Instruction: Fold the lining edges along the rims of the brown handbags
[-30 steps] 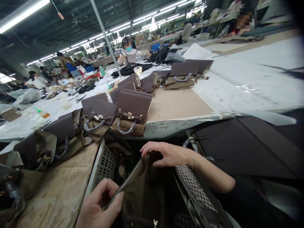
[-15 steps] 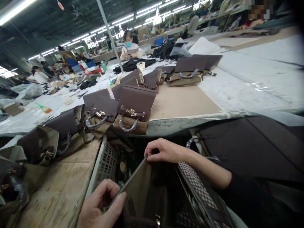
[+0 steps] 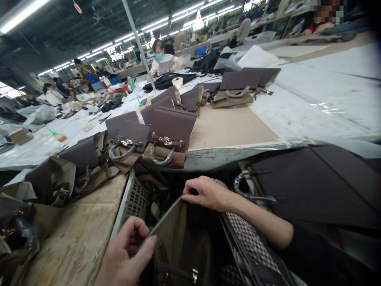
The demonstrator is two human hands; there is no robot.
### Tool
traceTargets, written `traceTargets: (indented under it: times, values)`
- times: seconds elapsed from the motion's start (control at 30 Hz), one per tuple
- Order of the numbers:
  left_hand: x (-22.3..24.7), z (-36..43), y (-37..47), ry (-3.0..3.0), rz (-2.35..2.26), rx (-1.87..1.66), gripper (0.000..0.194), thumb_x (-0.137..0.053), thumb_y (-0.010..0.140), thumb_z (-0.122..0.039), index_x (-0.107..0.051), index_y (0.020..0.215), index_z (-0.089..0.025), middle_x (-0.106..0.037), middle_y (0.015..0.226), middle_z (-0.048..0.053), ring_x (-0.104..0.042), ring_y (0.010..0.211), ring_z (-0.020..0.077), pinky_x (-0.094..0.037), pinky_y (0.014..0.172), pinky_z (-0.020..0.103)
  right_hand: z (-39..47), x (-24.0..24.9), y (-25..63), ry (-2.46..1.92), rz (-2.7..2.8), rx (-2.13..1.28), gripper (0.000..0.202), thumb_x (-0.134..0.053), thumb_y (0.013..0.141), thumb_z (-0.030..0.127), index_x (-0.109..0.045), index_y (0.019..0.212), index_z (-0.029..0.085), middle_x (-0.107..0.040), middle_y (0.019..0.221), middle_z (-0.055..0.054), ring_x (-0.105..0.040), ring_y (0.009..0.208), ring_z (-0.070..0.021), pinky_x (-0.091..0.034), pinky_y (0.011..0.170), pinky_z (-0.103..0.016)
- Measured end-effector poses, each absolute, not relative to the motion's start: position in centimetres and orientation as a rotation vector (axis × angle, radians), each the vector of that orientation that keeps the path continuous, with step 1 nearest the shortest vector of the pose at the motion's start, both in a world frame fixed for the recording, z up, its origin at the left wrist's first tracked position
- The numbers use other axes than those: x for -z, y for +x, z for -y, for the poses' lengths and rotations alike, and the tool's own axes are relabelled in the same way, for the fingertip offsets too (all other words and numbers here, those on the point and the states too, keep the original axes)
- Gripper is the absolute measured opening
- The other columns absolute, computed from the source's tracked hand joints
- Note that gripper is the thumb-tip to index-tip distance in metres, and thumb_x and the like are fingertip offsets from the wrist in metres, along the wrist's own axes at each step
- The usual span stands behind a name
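Both hands hold the rim of a brown bag (image 3: 174,224) below the near edge of a long, pale-covered worktable (image 3: 321,99).

The worktable stretches across the view, bearing a cluster of dark bags (image 3: 172,123) with flaps raised and plastic-wrapped handles; a large dark panel (image 3: 300,186) lies at the right, and a worn wooden board (image 3: 80,226) at the left carries more bags; the brown bag sits low in front of the person, between the board and a strip of checked fabric (image 3: 250,234), its rim slanting up from the left hand (image 3: 127,254), whose thumb and curled fingers grasp it, to the right hand (image 3: 205,193), whose thumb and fingertips pinch its upper end; a perforated crate (image 3: 136,200) stands just beside the board; a small bottle (image 3: 60,137) with a green tip lies farther left.
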State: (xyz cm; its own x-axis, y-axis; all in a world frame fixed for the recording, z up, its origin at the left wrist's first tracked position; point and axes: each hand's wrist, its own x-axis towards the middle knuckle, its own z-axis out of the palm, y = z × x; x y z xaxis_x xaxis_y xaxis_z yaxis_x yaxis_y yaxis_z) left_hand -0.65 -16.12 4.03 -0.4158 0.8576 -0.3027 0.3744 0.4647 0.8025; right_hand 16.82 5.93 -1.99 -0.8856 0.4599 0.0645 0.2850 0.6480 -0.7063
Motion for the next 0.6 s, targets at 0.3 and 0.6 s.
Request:
traceTargets:
  times: [0.3, 0.6]
  values:
    - [-9.2, 9.7, -1.3, 1.669, -1.973, 0.193, 0.031, -0.047, 0.089, -0.050, -0.065, 0.088, -0.025, -0.059, 0.064, -0.001, -0.053, 0.062, 0.0178, -0.026, 0.056, 0.029, -5.3, 2.1, 16.2, -0.674, 2.590, -1.034, 0.019, -0.062, 0.085, 0.038, -0.066, 0.078, 0.021, -0.067, 0.068, 0.001, -0.057, 0.062, -0.0132, -0.033, 0.056, -0.025]
    - [-4.0, 3.5, -0.3, 1.875, -1.834, 0.164, 0.044, -0.036, 0.092, -0.049, -0.050, 0.063, -0.019, -0.055, 0.063, 0.002, -0.053, 0.064, 0.0181, -0.022, 0.057, 0.031, -4.7, 2.1, 16.5, -0.745, 2.552, -1.044, 0.016, -0.064, 0.082, 0.035, -0.067, 0.075, 0.021, -0.069, 0.069, 0.000, -0.060, 0.064, -0.0146, -0.035, 0.056, -0.025]
